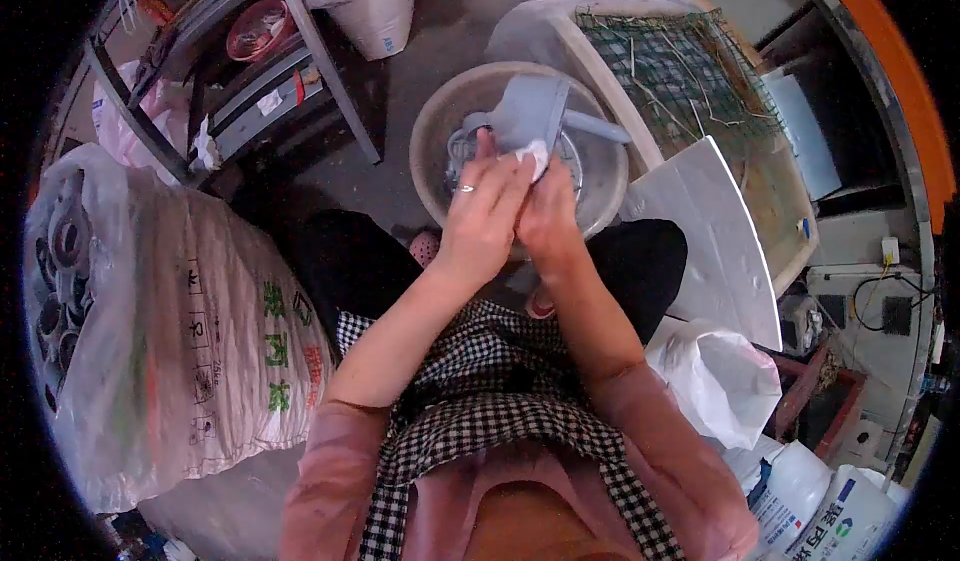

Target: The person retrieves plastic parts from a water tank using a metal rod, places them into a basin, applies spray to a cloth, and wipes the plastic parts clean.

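Both hands are close together over a round pale basin (436, 176) on the floor. My left hand (485, 201) has its fingers against a small white cloth or tissue (538, 159) pressed to a grey-blue plastic part (530, 109). My right hand (549, 211) is closed at the lower end of that part, its fingers partly hidden behind the left hand. The part has a wide curved body and a tube-like arm (597, 127) reaching right over the basin's rim. More grey pieces lie in the basin, largely covered by the part and hands.
On the left stands a large sack (220, 331) beside a clear bag of grey rings (68, 261). A metal rack (325, 61) is at upper left. To the right are a netted tray (690, 81), a white board (710, 231) and a white bag (715, 376).
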Demonstrator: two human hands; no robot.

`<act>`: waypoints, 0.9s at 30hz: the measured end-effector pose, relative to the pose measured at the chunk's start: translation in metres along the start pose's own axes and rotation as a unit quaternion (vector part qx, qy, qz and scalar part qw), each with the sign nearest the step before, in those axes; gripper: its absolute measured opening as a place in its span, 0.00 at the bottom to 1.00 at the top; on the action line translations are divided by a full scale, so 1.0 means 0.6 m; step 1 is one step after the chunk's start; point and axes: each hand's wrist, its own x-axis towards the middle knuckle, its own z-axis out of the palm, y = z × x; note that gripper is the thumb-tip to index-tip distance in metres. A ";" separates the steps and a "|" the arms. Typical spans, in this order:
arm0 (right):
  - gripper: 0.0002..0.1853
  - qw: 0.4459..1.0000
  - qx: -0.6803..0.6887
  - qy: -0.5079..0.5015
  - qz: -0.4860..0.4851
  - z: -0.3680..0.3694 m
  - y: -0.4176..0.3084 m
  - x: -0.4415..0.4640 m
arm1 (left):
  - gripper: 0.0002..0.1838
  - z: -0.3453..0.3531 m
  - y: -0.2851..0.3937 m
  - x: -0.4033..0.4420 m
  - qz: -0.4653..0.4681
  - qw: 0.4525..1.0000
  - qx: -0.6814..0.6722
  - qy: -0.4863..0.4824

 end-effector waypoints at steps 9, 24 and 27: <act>0.21 0.999 0.029 0.028 -0.005 -0.038 0.018 0.021 | 0.25 0.000 -0.017 0.021 -0.007 0.987 0.158 0.013; 0.21 0.984 0.152 0.091 -0.032 -0.017 0.023 0.017 | 0.26 -0.030 -0.058 -0.011 -0.018 0.985 0.169 0.009; 0.21 0.977 0.204 0.031 -0.046 -0.003 0.020 0.012 | 0.26 -0.045 -0.054 -0.003 -0.034 0.984 0.172 0.038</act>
